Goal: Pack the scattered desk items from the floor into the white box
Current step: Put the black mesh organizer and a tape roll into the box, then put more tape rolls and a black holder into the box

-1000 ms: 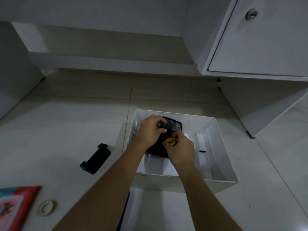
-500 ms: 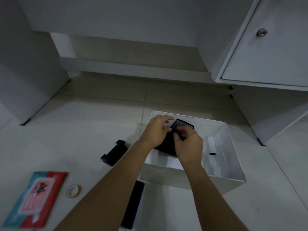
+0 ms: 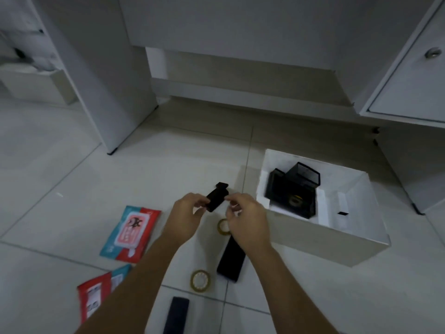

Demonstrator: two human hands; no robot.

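Observation:
The white box sits on the floor tiles at the right. Inside it stands a black mesh organiser with a yellow tape roll in its tray. Left of the box, my left hand and my right hand meet at a small black stand. Each hand pinches one side of it, just above the floor. On the floor near my hands lie a tape ring, a second tape ring, a long black case, a black bar and two red-and-teal packets.
A white desk panel comes down to the floor at the back left. A cabinet door with a round knob hangs over the box at the right. White foam inserts fill the right side of the box.
Both hands left the organiser in the box and moved left to the black stand on the floor. The view swung left and down, showing more items.

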